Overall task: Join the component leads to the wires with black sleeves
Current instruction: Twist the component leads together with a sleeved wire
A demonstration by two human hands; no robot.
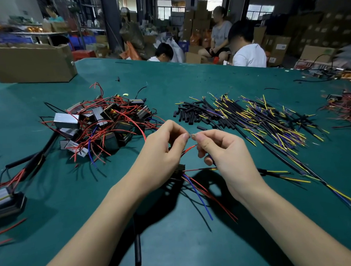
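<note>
The component (179, 169), a small dark block, is hanging just above the green table (188, 75) with red and blue leads (198, 194) trailing down toward the camera. One red lead (189, 148) is curving up to a tiny bare joint, looks like twisted metal ends, hard to tell. Loose black sleeves (187, 114) are lying beside a spread of black-sheathed yellow and purple wires (271, 123) further back on the right.

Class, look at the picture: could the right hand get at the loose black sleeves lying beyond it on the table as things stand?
Probably not at once. The path to the sleeves looks open, with only bare table between, but the right hand is busy pinching bare wire ends against the left hand. It would have to let go first.
</note>
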